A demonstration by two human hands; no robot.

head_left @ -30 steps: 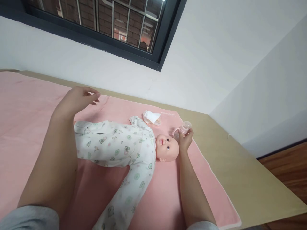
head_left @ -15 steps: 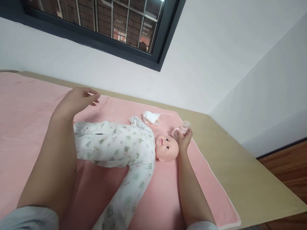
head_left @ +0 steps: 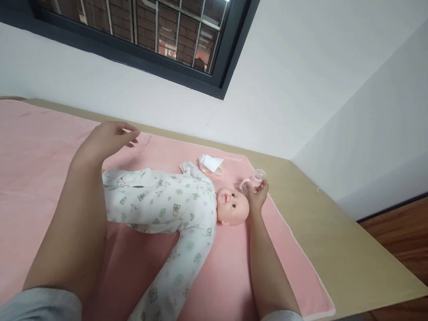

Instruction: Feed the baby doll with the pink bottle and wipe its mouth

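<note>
A baby doll (head_left: 160,200) in a white sleepsuit with small green and pink prints lies face up, its bald head (head_left: 236,207) toward the right. Just beyond the head, my right hand (head_left: 258,195) grips a clear baby bottle (head_left: 257,177) with a pink collar and handle. My left hand (head_left: 115,139) hangs above the blanket near the doll's lower body. Its fingers are stretched out and hold nothing. Behind the doll's far sleeve rests a small clear packet (head_left: 211,164) with a white piece on it; its contents are hard to make out.
A pink blanket (head_left: 40,178) covers much of the tan table (head_left: 321,240). White walls (head_left: 284,80) stand behind and to the right. A dark-framed window (head_left: 220,84) with bars is set above the table. Wood-grained panels (head_left: 401,236) show at far right.
</note>
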